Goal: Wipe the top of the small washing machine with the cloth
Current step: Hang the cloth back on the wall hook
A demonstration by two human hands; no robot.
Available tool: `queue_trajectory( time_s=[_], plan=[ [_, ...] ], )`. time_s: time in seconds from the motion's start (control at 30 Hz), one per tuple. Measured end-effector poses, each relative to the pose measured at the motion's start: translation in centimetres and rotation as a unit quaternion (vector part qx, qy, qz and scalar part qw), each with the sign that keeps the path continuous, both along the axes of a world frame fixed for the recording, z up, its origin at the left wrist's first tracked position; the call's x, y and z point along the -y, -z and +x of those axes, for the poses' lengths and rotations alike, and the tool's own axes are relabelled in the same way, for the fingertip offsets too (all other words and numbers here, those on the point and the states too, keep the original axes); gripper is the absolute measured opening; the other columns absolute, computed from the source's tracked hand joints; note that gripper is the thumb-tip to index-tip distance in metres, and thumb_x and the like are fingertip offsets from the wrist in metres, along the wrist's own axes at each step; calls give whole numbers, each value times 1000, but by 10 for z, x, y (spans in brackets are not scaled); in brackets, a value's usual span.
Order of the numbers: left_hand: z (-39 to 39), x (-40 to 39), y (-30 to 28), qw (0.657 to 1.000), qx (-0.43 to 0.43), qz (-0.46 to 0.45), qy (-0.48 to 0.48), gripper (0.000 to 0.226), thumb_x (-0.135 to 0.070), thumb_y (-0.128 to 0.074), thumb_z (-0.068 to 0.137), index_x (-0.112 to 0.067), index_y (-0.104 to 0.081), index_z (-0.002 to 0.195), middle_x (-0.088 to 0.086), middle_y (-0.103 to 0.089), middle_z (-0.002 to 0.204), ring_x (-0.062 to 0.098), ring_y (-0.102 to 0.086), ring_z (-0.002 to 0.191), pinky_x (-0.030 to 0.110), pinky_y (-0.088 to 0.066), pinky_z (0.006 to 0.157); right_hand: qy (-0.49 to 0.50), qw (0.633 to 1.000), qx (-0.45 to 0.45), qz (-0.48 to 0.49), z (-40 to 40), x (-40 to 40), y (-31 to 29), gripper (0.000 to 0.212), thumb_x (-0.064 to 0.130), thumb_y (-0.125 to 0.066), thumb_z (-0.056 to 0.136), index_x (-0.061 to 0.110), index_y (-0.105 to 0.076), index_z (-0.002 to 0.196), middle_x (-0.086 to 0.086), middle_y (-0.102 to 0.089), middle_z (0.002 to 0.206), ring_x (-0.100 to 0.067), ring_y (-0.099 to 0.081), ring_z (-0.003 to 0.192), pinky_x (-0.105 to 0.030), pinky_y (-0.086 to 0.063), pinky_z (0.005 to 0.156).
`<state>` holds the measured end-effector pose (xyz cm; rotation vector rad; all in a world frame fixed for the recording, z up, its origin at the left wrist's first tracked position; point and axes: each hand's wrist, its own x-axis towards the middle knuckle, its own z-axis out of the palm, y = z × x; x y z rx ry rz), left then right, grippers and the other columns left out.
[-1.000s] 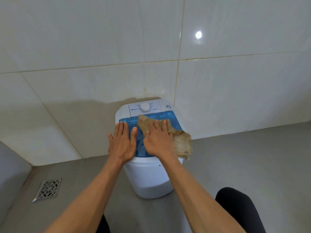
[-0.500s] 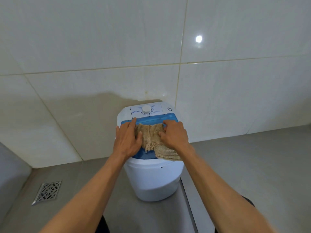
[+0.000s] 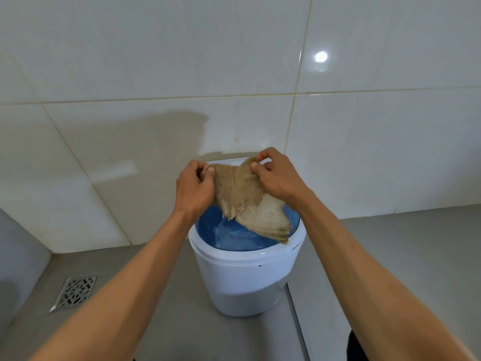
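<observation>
Floor drain, metal grate, sits in the grey floor at far left, well apart from everything else. White tiled wall fills the top of the view, with a bright light reflection at upper right.

Left hand is raised above the back of the machine, fingers curled tight into a near fist, pinching the left top corner of the cloth. Thumb and forefinger are closed on a bunched bit of fabric; no gap shows between the fingers.

Cloth is tan, coarse weave, frayed edges. It is stretched between the two hands and hangs down, the lower frayed end draping over the right side of the blue lid and reaching the white rim there. Whether the hanging part actually touches the lid, cannot tell.

Small washing machine stands on the floor against the wall, white round body, translucent blue lid on top, directly below the hands. Its back control panel is hidden by the hands and cloth.

Right hand is just right of the left, at about the same height, fingers bent and narrow, thumb and fingertips gripping the cloth's right top corner. The rest of the fingers are curled in above the fabric.

Both forearms are bare and run up from the bottom corners. A dark garment patch shows at the bottom right edge.
</observation>
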<state>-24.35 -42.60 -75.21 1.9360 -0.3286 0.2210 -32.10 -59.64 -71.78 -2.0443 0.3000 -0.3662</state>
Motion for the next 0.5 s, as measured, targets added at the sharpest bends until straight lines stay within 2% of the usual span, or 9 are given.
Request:
queue_trajectory(
  time_s=[0.1, 0.17, 0.27, 0.33, 0.4, 0.5],
  plan=[
    [13, -3, -11, 998, -11, -54, -22, 14, -27, -51, 94, -15, -57, 90, -7, -55, 77, 10, -49, 70, 30, -44, 65, -11, 999, 19, 35, 12, 4, -10, 13, 30, -57, 97, 20, -58, 105, -15, -68, 82, -19, -60, 68, -37, -49, 63],
    [20, -6, -21, 996, -28, -78, -21, 14, -27, -50, 95, -15, -57, 93, -6, -55, 81, 11, -50, 74, 33, -47, 70, -27, 997, 7, 78, 15, 6, -23, 18, 34, -63, 94, 20, -63, 106, -15, -72, 90, -22, -68, 78, -37, -55, 72],
    [27, -14, -47, 994, -60, -91, -26, 12, -28, -50, 95, -18, -57, 93, -6, -56, 83, 11, -52, 76, 36, -49, 74, -89, 987, -40, 129, 15, 8, -54, 46, 34, -81, 80, 22, -63, 120, -12, -73, 99, -24, -73, 93, -37, -60, 82],
    [29, -18, -67, 992, -78, -92, -34, 13, -29, -51, 94, -19, -59, 95, -4, -60, 88, 13, -56, 82, 40, -52, 80, -137, 977, -87, 139, 11, 8, -75, 74, 21, -90, 68, 25, -55, 133, -12, -72, 105, -24, -73, 94, -40, -61, 82],
    [33, -20, -101, 990, -103, -92, -38, 12, -30, -52, 92, -22, -61, 94, -4, -61, 89, 15, -58, 84, 42, -51, 83, -156, 973, -127, 116, 12, 8, -110, 93, 3, -92, 59, 23, -49, 139, -12, -69, 110, -25, -72, 95, -42, -61, 81],
    [33, -24, -151, 979, -153, -131, -37, 10, -33, -55, 86, -27, -62, 83, -3, -62, 84, 17, -57, 80, 44, -51, 82, -169, 970, -156, 73, 14, 5, -157, 94, -8, -89, 57, 22, -50, 137, -12, -67, 111, -26, -70, 96, -43, -61, 81]
  ],
)
